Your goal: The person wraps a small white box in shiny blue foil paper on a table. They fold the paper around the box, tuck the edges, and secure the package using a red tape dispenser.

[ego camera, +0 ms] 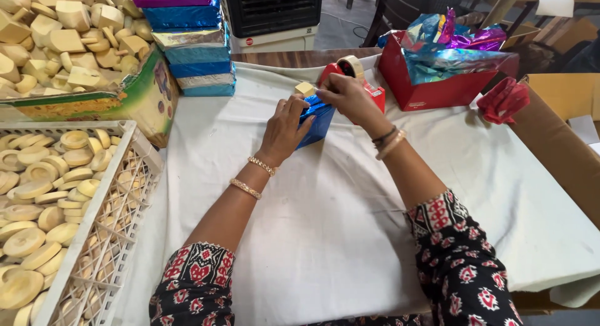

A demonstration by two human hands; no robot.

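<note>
Blue foil parcel [320, 123] stands on your tabletop [350, 201]; left hand [284, 129] steadies it, fingers clasping, while right hand [350, 98] pinches its top fold shut.

Centre of the table [350, 226]: a foil-wrapped block [317, 121] held between the left hand [284, 131] and right hand [348, 96], with a small block [305, 88] and a tape dispenser [351, 76] just behind them. Left edge: a crate [125, 195] of round pieces, a carton [140, 101] of cut blocks behind it, and a stack of wrapped boxes [190, 42] to the carton's right. Far right: a box [437, 88] of foil sheets [447, 42], with a crumpled cloth [503, 100] to its right.
</note>
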